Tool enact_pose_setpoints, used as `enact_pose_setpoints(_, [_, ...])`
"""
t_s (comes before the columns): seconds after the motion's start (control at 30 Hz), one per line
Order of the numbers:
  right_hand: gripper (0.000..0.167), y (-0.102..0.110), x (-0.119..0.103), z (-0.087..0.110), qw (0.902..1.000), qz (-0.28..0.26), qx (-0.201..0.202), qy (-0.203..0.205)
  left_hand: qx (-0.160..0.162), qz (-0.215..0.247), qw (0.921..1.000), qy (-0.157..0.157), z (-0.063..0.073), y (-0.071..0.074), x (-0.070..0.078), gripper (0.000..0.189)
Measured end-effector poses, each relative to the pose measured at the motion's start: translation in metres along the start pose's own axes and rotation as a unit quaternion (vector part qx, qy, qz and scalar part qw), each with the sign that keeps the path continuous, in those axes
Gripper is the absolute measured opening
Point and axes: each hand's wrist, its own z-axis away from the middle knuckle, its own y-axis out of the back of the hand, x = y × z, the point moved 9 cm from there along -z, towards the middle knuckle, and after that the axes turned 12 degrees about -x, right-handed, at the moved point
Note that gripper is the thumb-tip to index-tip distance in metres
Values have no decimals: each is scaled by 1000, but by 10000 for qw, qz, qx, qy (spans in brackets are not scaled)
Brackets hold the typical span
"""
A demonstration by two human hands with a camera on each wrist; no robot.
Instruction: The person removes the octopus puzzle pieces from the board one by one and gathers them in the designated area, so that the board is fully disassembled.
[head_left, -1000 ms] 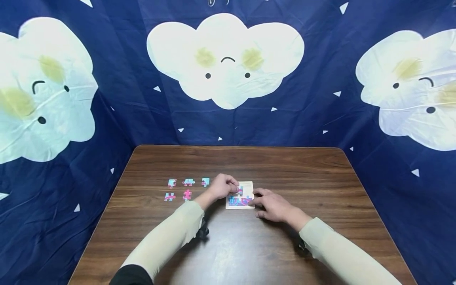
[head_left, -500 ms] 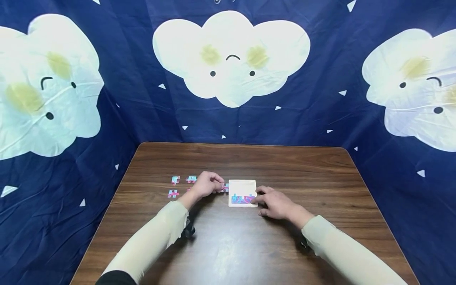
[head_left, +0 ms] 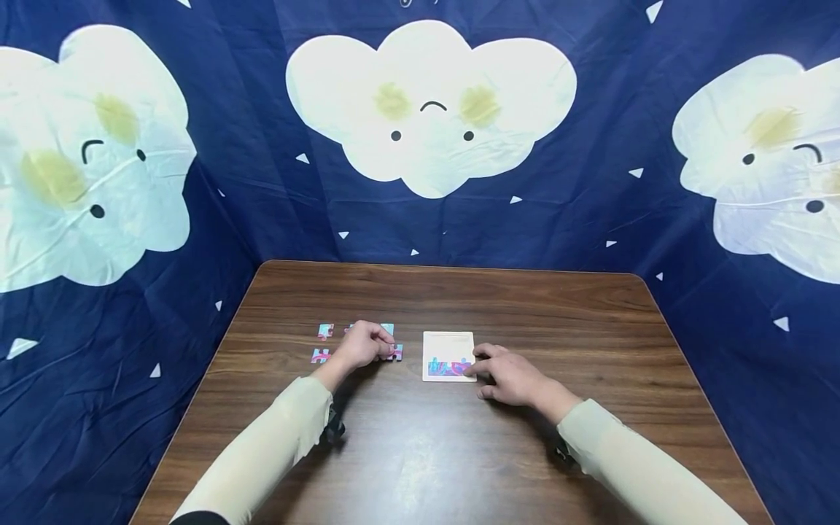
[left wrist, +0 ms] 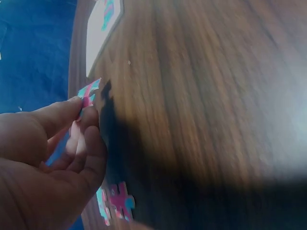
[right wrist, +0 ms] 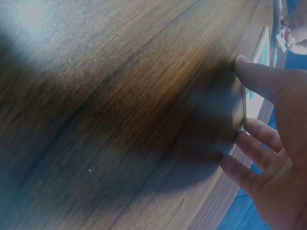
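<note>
Evidently, at the far left of the tabletop [head_left: 558, 313], two puzzle pieces lay in line: a rear piece [head_left: 325, 331] and a front piece [head_left: 320, 356]. Next to these, a third piece [head_left: 348, 329] was mostly covered by the left hand [head_left: 359, 345]. The left wrist view also recorded a pink piece [left wrist: 123, 200] on the tabletop below that hand. The left hand pinched a blue-and-pink piece [head_left: 397, 353] between thumb and fingers, tilted and clear of the tabletop. Behind it lay a light-blue piece [head_left: 388, 328], partly covered. Further right, apart from the pinched piece, sat a square white tray [head_left: 449, 343], its front portion occupied by a joined picture strip [head_left: 445, 368]. The right hand [head_left: 510, 375] grasped nothing; its spread fingers rested at the tray's right edge.
</note>
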Motion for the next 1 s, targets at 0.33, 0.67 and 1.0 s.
enact_pose_setpoints(0.33, [41,-1,4,1,10000,15,45,-24,362,-1229,9918,-19,2,9,-4,9])
enact_pose_setpoints(0.67, [40,0,3,0,10000,-19,15,-36,649,-2211,9731,79,4,15,4,10])
enact_pose_setpoints(1.0, [40,0,2,0,9999,27,102,121,505,-2606,9632,414,3,13,5,17])
